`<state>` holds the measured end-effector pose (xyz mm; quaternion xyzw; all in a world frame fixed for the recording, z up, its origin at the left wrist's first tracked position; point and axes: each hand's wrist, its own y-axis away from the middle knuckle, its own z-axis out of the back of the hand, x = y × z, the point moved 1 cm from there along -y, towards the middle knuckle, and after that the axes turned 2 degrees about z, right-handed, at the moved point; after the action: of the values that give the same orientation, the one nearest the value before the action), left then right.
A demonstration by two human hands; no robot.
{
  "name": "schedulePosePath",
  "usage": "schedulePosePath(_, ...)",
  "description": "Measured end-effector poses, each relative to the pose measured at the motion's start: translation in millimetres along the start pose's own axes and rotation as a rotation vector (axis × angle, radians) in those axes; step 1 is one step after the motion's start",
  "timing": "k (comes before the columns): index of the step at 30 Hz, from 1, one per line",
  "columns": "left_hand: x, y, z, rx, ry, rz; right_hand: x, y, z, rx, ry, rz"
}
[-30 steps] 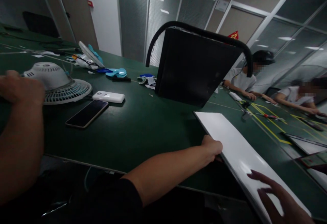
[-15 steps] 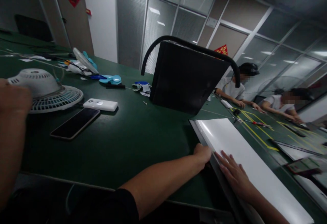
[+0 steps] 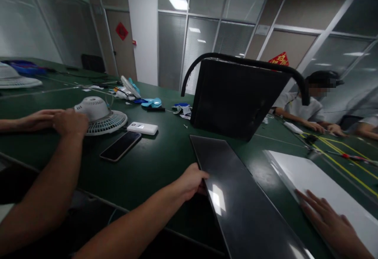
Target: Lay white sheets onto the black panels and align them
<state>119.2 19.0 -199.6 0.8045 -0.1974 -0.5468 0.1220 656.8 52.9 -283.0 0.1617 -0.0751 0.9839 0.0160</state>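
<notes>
In the head view, we find the left hand [image 3: 193, 180] pinching the near long edge of a dark glossy panel [image 3: 236, 188], thumb on top; the fingers beneath are hidden. The panel lies centrally over the green table [image 3: 165, 164], its near end cut off by the frame and glare masking part of its surface. We note the right hand [image 3: 327, 215] spread, fingers extended over the edge of a white panel [image 3: 321, 180], itself cut off at right; we cannot tell whether it presses down. A co-worker's hand [image 3: 71, 122] partly covers a fan [image 3: 97, 111].
</notes>
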Motion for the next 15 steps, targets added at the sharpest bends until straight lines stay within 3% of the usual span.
schedulePosePath(3,-2,24,37.0,-0.178,0.077,-0.035,-16,-12,-7,-0.011,-0.039,0.018)
schedulePosePath(6,11,37,43.1,-0.319,0.164,-0.073,-27,-26,-11,0.007,-0.032,0.042)
schedulePosePath(8,20,41,40.8,-0.335,0.214,-0.066,-31,-33,-13,0.012,-0.005,0.061)
schedulePosePath(11,25,43,40.8,-0.176,0.139,0.05,-35,-38,-14,0.017,0.034,0.083)
schedulePosePath(15,14,41,41.6,0.091,-0.261,0.16,-37,-39,-15,0.005,0.057,0.094)
